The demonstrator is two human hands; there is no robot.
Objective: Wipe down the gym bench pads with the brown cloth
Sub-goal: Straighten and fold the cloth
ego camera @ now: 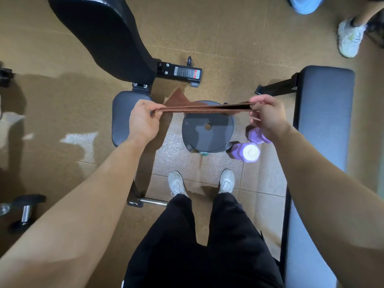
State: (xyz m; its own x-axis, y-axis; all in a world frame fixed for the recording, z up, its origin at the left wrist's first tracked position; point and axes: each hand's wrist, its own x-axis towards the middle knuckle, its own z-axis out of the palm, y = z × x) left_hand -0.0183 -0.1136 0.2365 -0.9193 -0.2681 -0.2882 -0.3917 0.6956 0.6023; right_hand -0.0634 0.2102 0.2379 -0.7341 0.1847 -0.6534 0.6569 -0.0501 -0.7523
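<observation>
Below, the tan speckled rubber floor (228,38) carries a long grey padded flat bench (324,113) on the right and a black inclined backrest pad (104,36) with its small grey ribbed seat pad (122,117) on the left. Between them lies a round grey weight plate (207,129), just beside two purple dumbbells (247,152). Above the plate, the folded brown cloth (205,108) is stretched taut, its ends pinched by the left hand (143,119) and the right hand (268,115).

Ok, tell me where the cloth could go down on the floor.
Bare floor left of the seat pad, and between the backrest and flat bench. Crowded ahead of the shoes: weight plate and purple dumbbells.
</observation>
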